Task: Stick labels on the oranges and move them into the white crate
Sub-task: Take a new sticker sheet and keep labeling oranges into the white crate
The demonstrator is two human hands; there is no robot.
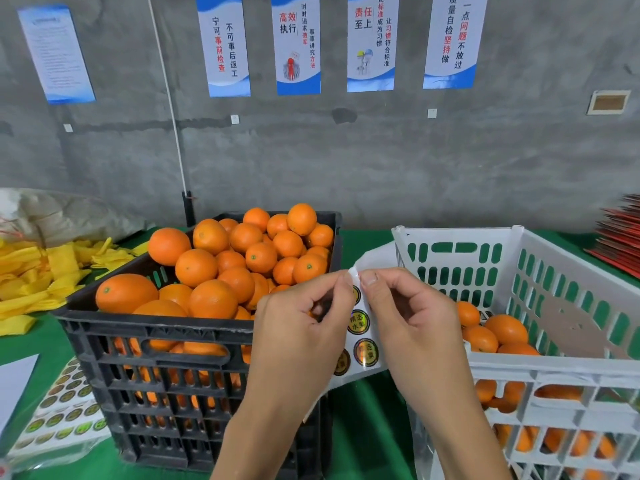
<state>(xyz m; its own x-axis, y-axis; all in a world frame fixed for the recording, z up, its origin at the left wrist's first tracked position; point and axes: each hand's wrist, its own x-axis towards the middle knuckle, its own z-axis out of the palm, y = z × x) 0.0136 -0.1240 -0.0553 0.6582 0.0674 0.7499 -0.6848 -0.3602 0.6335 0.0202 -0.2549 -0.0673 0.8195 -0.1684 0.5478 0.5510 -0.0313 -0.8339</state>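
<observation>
Both hands work a label sheet (362, 344) held upright between the black crate (166, 344) and the white crate (554, 372). The left hand (304, 327) and the right hand (408, 317) each pinch the sheet's top edge between thumb and forefinger, the remaining fingers curled; they appear to be peeling a label off its backing. At least 3 round gold labels show on the sheet between the hands. The sheet is judged thin, light and limp, the labels tacky once lifted, so a fingertip hold at a label's rim suits best. The oranges (242, 258) are judged firm, fairly heavy and prone to roll, best cupped in a whole hand. The black crate is heaped with oranges above its rim; whether any bear labels cannot be told. The white crate holds a shallower layer of oranges, seen over its rim and through its slots. A second label sheet (62, 414) lies on the green table (363, 420), at left.
</observation>
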